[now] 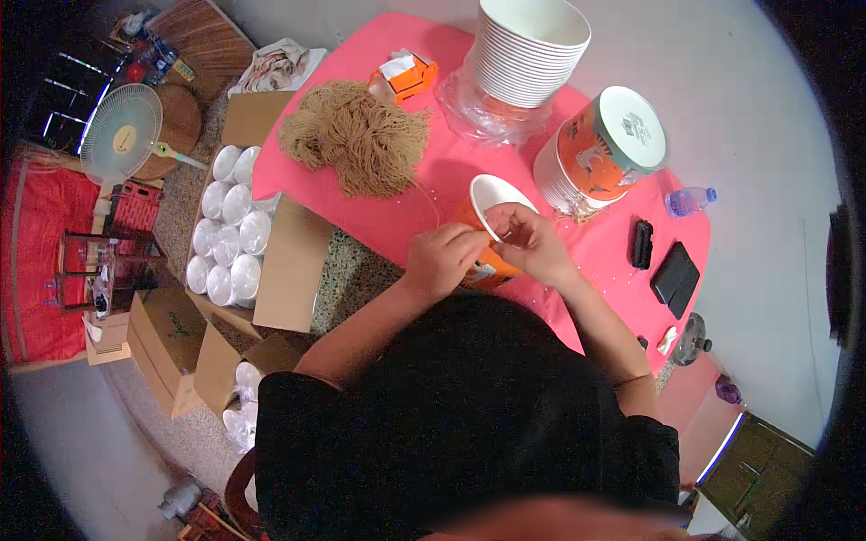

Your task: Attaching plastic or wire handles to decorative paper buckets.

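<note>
Standing at your far left is one pale fan point(122, 135), beside a round brown surface. Next, down on the floor, come two open cardboard boxes: the larger box point(293, 266) holds at least ten white wrapped stacks point(236, 206), and the smaller box point(214, 361) below it holds a few more, too overlapped for you to count. On the one pink-covered table point(361, 224) lies one thick bundle of tan string point(356, 135), with one orange tissue box point(410, 79) just behind it. A single strand runs from the bundle toward your left hand point(444, 257), whose fingers bunch together at the near side of one orange paper bucket point(494, 194). That bucket is directly in front of you, its white mouth open. Your right hand point(534, 245) curls its fingers at the rim; you cannot tell what either hand pinches. Beyond are two nested stacks: one of white buckets point(532, 54) standing mouth up, and one of orange buckets point(600, 149) turned bottom up. Farther right lie one black case point(641, 244), one flat dark object point(675, 279), one clear bottle point(691, 201) on its side and, near the table's edge, one glass lid point(693, 338).
</note>
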A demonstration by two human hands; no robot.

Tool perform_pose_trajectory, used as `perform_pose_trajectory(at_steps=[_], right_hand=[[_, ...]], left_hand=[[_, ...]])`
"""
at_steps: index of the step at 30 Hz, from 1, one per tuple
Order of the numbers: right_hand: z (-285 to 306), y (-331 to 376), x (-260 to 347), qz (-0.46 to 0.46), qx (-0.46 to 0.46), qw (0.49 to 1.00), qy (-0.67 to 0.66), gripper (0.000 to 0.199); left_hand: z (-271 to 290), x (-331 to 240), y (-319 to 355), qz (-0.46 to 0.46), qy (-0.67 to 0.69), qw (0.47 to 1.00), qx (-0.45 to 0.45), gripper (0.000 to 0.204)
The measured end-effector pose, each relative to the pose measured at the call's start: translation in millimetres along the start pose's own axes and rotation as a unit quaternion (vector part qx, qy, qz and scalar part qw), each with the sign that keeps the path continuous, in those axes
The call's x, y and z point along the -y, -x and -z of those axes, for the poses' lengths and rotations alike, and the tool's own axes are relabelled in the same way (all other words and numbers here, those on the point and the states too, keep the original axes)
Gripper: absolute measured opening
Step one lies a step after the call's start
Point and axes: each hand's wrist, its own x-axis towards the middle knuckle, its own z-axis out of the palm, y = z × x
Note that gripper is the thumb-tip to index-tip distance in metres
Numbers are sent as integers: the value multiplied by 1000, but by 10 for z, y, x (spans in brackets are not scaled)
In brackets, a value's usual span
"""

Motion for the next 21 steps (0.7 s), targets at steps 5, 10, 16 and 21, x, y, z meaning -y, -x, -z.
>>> perform_pose_trajectory(at_steps=[5, 10, 16, 21], right_hand=[[-45, 59, 85, -52, 39, 997, 43, 38], [-2, 20, -4, -112, 60, 990, -60, 27], [4, -30, -39, -108, 179, 957, 202, 5], [-46, 19, -97, -2, 139, 941, 310, 4]], left_hand=[[153, -57, 7, 48, 27, 997, 47, 19], [313, -7, 27, 20, 52, 984, 167, 20], [209, 126, 198, 6, -6, 982, 186, 21], [60, 236, 237, -2, 40, 986, 162, 18]])
